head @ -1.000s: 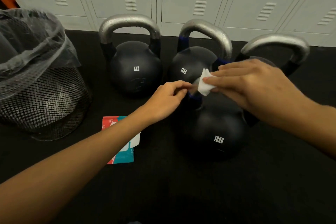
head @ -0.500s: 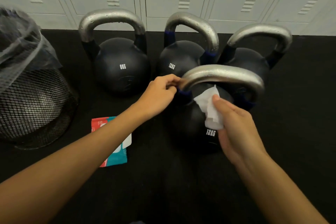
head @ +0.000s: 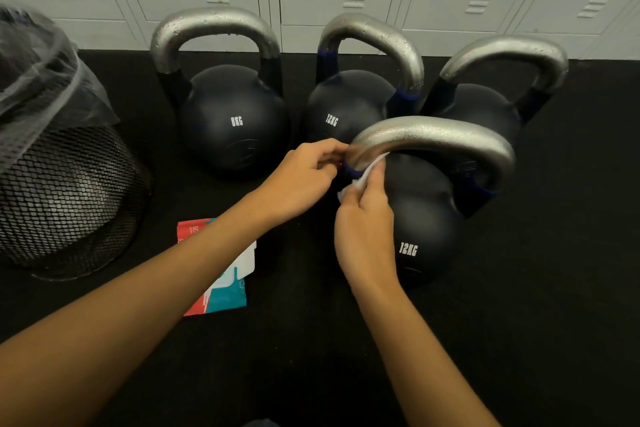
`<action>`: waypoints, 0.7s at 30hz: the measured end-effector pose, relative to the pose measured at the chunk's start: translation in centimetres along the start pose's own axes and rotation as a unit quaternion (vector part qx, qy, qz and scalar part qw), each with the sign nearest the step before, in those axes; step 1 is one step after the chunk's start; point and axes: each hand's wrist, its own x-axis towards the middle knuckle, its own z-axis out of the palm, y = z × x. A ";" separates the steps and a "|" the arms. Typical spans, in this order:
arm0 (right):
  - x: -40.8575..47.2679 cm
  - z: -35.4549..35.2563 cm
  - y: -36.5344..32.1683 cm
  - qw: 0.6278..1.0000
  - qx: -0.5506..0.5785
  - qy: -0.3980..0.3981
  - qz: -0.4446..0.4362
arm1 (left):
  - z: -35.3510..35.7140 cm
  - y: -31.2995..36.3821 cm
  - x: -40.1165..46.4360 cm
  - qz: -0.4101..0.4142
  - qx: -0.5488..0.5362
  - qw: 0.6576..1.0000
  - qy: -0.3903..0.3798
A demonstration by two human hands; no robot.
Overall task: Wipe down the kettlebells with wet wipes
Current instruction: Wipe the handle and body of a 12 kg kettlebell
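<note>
Dim, soft overhead light, wide-angle edge distortion

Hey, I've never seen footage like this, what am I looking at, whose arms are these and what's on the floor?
There is no machine: a person wears a camera on the head, looking down at their own bare arms. On the black rubber floor stand four black kettlebells with silver handles. The left hand touches the handle end of the nearest 12KG kettlebell, while the right hand holds a white wet wipe against that handle. A red and teal wipe packet lies below the left forearm; a black mesh bin stands left.
</note>
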 end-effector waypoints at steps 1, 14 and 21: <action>-0.4 0.1 0.3 1.000 -0.011 -0.008 -0.003 | -0.1 -0.1 0.1 -0.004 -0.006 1.000 -0.005; 1.5 -0.5 1.1 0.996 0.056 -0.019 -0.061 | -1.0 0.3 -0.1 -0.055 -0.112 0.991 -0.043; 0.6 0.4 0.4 0.978 0.191 -0.015 -0.077 | -1.1 0.7 -0.3 -0.062 -0.117 0.990 -0.040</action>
